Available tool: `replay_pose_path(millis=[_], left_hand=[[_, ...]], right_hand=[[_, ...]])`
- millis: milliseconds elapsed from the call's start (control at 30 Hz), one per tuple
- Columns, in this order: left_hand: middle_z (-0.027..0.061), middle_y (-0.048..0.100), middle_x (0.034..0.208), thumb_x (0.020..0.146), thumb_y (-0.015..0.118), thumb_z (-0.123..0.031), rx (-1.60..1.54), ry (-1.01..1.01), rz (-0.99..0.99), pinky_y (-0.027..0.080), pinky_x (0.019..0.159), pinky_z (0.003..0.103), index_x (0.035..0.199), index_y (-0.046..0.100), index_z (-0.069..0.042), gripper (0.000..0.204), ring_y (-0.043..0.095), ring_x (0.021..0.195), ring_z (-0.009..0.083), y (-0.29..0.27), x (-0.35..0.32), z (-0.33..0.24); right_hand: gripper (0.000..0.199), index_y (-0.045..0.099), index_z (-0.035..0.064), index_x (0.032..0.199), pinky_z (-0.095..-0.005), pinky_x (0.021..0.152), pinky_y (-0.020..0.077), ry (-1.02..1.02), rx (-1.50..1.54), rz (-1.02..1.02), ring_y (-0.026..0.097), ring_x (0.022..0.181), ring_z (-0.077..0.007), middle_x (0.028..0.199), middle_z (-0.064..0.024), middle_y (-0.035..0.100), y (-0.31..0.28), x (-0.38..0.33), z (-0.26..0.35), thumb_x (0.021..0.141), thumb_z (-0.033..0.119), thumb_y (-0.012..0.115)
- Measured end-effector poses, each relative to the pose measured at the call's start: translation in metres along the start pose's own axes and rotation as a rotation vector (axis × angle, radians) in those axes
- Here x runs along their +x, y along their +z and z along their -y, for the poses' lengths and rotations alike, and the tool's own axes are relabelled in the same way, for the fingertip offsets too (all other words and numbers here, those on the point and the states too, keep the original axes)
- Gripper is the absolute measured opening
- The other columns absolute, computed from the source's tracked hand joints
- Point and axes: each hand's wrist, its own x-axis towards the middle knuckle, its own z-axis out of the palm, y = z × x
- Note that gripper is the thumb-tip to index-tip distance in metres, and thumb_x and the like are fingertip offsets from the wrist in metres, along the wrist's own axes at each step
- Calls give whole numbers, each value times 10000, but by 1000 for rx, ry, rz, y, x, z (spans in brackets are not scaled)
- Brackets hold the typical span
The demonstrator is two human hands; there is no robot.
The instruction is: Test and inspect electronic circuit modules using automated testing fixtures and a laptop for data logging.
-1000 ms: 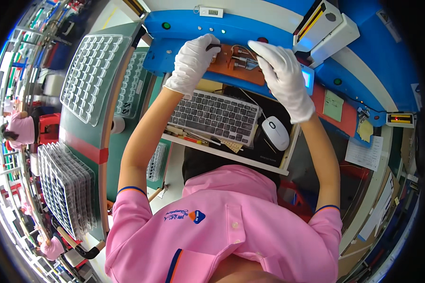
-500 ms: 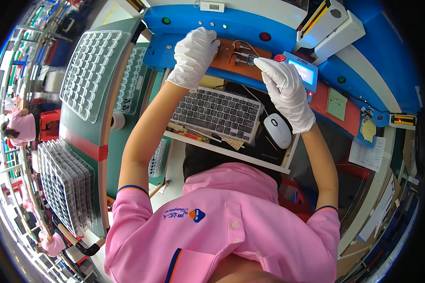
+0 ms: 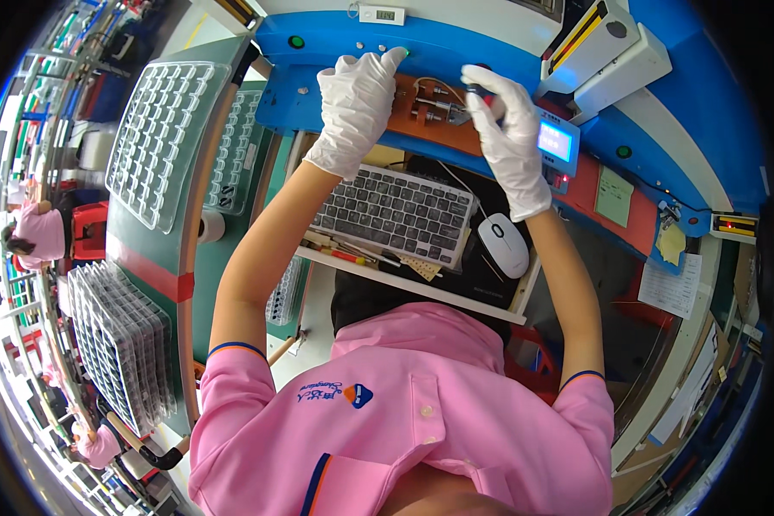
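Note:
My left hand (image 3: 357,107), in a white glove, is over the left end of the orange-brown fixture plate (image 3: 447,133). One digit stretches to a small green-lit spot on the blue machine panel (image 3: 335,41); the other fingers are folded and their inner side is hidden. My gloved right hand (image 3: 509,133) is right of the metal clamp (image 3: 439,110) on the plate. Thumb and forefinger bend round a small dark part (image 3: 476,89), whose kind I cannot make out. Something red shows behind those fingers.
Below the plate, a pulled-out drawer holds a keyboard (image 3: 393,211), a white mouse (image 3: 503,245) and pens. A small lit screen (image 3: 556,139) stands right of my right hand. Clear trays (image 3: 163,142) lie on the green bench at left, with a tray stack (image 3: 122,340) nearer.
My right hand has moved left and a little up, its thumb and forefinger now bent round a small dark part. On my left hand, one digit now stretches toward the green-lit spot.

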Motion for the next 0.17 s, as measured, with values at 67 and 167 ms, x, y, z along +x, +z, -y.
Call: replay_pose_path(millis=[67,167], left_hand=[[18,655,942,836,692,-111,16,27,-35,423,766,453,1284,568,-245,483,611,916,270,2,3,1],[18,667,954,850,703,-139,-25,47,-22,411,812,474,1313,552,-263,503,603,944,292,3,8,7]], right_hand=[[312,667,90,1224,-230,810,522,43,117,62,638,989,-108,1116,-29,680,22,7,-10,930,-11,641],[358,628,99,1280,-179,899,499,29,293,212,624,1090,-113,1259,-75,633,45,17,-35,940,-12,630]])
